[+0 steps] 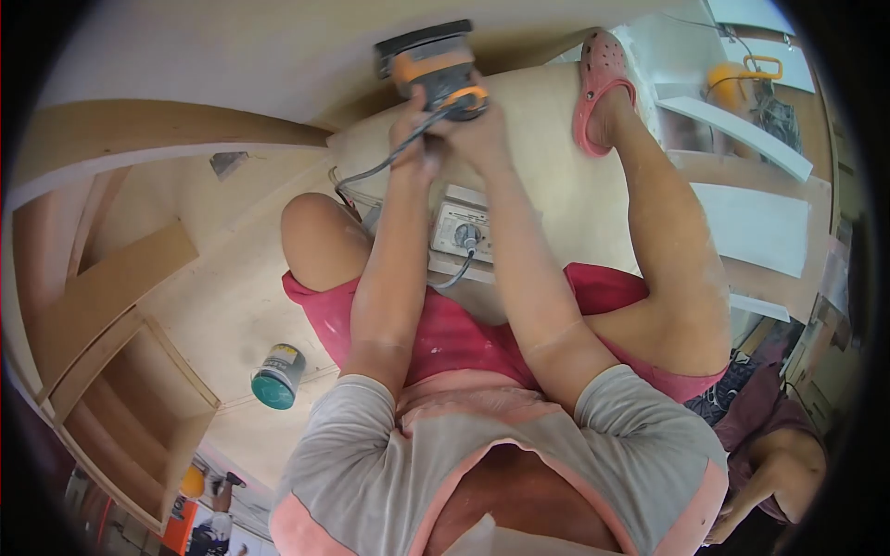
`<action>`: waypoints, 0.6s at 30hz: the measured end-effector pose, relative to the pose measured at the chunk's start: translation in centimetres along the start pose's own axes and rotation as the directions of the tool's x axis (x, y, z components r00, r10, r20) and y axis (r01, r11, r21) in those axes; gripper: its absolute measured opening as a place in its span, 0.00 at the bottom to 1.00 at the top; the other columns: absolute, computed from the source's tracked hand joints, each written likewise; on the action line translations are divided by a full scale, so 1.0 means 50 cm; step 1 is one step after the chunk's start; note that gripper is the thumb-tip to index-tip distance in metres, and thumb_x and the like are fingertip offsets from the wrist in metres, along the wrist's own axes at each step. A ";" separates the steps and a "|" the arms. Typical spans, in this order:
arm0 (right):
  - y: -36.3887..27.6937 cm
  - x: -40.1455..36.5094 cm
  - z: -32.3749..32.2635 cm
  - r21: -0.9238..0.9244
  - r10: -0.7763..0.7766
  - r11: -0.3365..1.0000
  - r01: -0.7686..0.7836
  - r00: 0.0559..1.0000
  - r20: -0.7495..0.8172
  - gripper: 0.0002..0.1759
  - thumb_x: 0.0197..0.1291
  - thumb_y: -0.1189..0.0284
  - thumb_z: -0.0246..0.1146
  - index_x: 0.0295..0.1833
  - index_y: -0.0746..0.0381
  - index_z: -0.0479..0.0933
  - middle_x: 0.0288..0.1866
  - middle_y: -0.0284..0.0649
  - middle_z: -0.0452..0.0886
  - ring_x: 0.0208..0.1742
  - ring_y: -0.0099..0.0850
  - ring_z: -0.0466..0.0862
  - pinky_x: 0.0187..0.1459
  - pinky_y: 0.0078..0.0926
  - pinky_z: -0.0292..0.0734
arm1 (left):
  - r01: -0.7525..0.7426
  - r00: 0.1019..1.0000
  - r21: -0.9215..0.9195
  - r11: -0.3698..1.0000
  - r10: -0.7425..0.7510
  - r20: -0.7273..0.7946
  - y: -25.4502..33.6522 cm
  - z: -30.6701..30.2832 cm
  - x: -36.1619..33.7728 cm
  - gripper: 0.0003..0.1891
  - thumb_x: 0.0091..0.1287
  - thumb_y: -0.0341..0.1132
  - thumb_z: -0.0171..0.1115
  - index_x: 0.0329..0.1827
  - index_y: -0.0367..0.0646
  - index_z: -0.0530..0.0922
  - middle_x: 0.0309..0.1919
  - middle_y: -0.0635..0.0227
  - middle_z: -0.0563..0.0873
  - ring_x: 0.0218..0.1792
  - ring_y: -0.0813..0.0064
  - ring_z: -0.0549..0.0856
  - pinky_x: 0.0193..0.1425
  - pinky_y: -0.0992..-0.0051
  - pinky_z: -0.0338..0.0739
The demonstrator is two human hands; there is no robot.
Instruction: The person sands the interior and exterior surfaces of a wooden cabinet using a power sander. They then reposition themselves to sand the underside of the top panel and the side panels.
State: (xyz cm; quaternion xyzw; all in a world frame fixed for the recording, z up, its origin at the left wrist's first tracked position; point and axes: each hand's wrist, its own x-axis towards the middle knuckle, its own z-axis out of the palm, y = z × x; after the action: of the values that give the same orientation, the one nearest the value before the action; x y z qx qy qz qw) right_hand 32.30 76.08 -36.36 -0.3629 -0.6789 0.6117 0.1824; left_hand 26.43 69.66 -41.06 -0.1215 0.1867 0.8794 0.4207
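Observation:
Both my hands are wrapped around an orange and black electric sander, its dark pad facing the pale panel above. My left hand grips it from the left, fingers up along the body. My right hand closes around the right side of its rear end, partly covering the orange part. A grey cord runs from the sander past my left wrist. Between my forearms, a socket box with a plug in it rests on the pale board under me.
A paint can with a green end is on the left, near an open wooden frame. My foot in a pink clog is at upper right, beside white boards and a yellow-handled tool. Another person sits at lower right.

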 end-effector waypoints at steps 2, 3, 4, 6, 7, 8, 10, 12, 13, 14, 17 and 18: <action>0.005 0.024 -0.043 0.182 -0.015 0.983 0.020 0.999 -0.028 0.56 0.32 0.70 0.79 0.67 0.72 0.55 0.53 0.46 0.76 0.52 0.32 0.79 0.52 0.28 0.76 | 0.080 0.996 0.428 0.900 -0.058 -0.065 -0.003 0.023 0.017 0.27 0.65 0.48 0.59 0.56 0.34 0.70 0.46 0.57 0.80 0.45 0.67 0.82 0.53 0.69 0.76; 0.008 0.032 -0.052 0.342 -0.029 0.939 0.044 0.998 -0.048 0.55 0.34 0.71 0.78 0.67 0.74 0.55 0.52 0.45 0.77 0.50 0.32 0.80 0.50 0.28 0.77 | 0.083 0.996 0.462 0.883 -0.061 -0.062 -0.001 0.040 0.018 0.25 0.64 0.48 0.62 0.54 0.36 0.72 0.41 0.61 0.81 0.40 0.73 0.82 0.46 0.73 0.76; 0.013 0.037 -0.052 0.351 -0.029 0.935 0.046 0.998 -0.053 0.55 0.34 0.71 0.78 0.67 0.74 0.55 0.52 0.45 0.77 0.50 0.32 0.80 0.50 0.28 0.77 | 0.084 0.996 0.470 0.879 -0.062 -0.061 0.007 0.052 0.015 0.25 0.64 0.48 0.62 0.54 0.36 0.72 0.41 0.61 0.81 0.40 0.73 0.82 0.46 0.73 0.76; 0.009 0.037 -0.052 0.235 -0.048 0.970 0.053 0.998 -0.030 0.53 0.32 0.73 0.79 0.65 0.75 0.57 0.52 0.45 0.77 0.49 0.31 0.80 0.49 0.27 0.78 | 0.072 0.996 0.358 0.931 -0.051 -0.069 0.020 0.065 -0.003 0.24 0.66 0.48 0.58 0.54 0.37 0.72 0.41 0.61 0.81 0.40 0.73 0.82 0.46 0.73 0.77; 0.011 0.024 -0.034 0.181 -0.040 0.982 0.052 0.997 -0.069 0.52 0.32 0.73 0.78 0.65 0.74 0.58 0.53 0.45 0.77 0.50 0.31 0.80 0.50 0.27 0.77 | 0.078 0.996 0.370 0.926 -0.057 -0.067 0.027 0.057 -0.012 0.24 0.66 0.48 0.58 0.54 0.37 0.72 0.41 0.61 0.81 0.40 0.73 0.82 0.46 0.73 0.77; 0.013 0.017 -0.014 0.193 -0.041 0.980 0.056 0.996 -0.082 0.52 0.32 0.73 0.78 0.65 0.74 0.58 0.53 0.45 0.77 0.50 0.31 0.80 0.50 0.27 0.77 | 0.064 0.996 0.325 0.944 -0.042 -0.073 0.037 0.041 -0.022 0.23 0.68 0.49 0.55 0.55 0.37 0.71 0.43 0.61 0.81 0.42 0.72 0.82 0.48 0.73 0.77; 0.023 0.001 0.025 -0.022 0.001 1.000 -0.002 0.999 -0.052 0.51 0.30 0.73 0.77 0.63 0.70 0.60 0.53 0.48 0.75 0.54 0.33 0.78 0.53 0.29 0.75 | 0.059 0.997 0.299 0.953 -0.038 -0.073 0.047 0.014 -0.035 0.23 0.69 0.49 0.52 0.55 0.36 0.70 0.45 0.61 0.80 0.44 0.71 0.82 0.50 0.72 0.77; -0.002 -0.015 0.040 0.008 0.047 0.999 -0.047 0.998 -0.035 0.50 0.31 0.72 0.75 0.64 0.68 0.60 0.54 0.47 0.74 0.56 0.36 0.77 0.55 0.30 0.73 | -0.016 0.993 0.255 0.967 0.046 -0.111 0.052 0.007 -0.048 0.24 0.71 0.50 0.46 0.57 0.37 0.69 0.50 0.60 0.79 0.50 0.68 0.80 0.56 0.69 0.75; -0.001 -0.018 0.044 0.061 0.036 0.997 -0.036 0.999 -0.010 0.50 0.31 0.71 0.74 0.64 0.69 0.60 0.54 0.47 0.74 0.56 0.36 0.76 0.56 0.30 0.72 | 0.015 0.995 0.231 0.973 0.008 -0.096 0.054 0.002 -0.053 0.24 0.72 0.51 0.44 0.58 0.38 0.67 0.52 0.60 0.78 0.53 0.67 0.78 0.59 0.67 0.72; -0.006 -0.020 0.047 0.112 0.020 0.993 -0.022 1.000 0.020 0.50 0.31 0.70 0.74 0.64 0.69 0.59 0.55 0.47 0.74 0.57 0.37 0.76 0.57 0.30 0.72 | 0.015 0.995 0.236 0.972 0.008 -0.095 0.055 0.001 -0.053 0.24 0.72 0.51 0.44 0.58 0.38 0.67 0.52 0.60 0.78 0.53 0.67 0.78 0.59 0.67 0.72; -0.022 -0.017 0.038 0.029 0.042 0.999 -0.041 0.999 -0.033 0.50 0.31 0.70 0.74 0.64 0.69 0.59 0.55 0.47 0.73 0.57 0.37 0.75 0.57 0.30 0.72 | 0.062 0.993 0.281 0.958 -0.030 -0.115 0.054 0.011 -0.050 0.23 0.72 0.50 0.44 0.59 0.40 0.67 0.53 0.61 0.77 0.55 0.67 0.77 0.61 0.67 0.70; -0.031 -0.017 0.035 0.021 0.038 0.999 -0.037 0.999 -0.029 0.50 0.31 0.70 0.74 0.64 0.69 0.59 0.55 0.47 0.73 0.57 0.37 0.75 0.57 0.30 0.72 | 0.029 0.998 0.259 0.965 -0.014 -0.059 0.055 0.036 -0.056 0.23 0.72 0.50 0.44 0.58 0.40 0.68 0.52 0.62 0.78 0.54 0.69 0.77 0.60 0.67 0.71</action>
State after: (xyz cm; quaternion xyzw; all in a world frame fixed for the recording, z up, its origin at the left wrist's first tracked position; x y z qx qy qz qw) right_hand 31.26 74.27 -35.05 -0.3827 -0.6629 0.6165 0.1845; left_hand 25.87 66.90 -37.78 -0.0923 0.3110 0.8389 0.4371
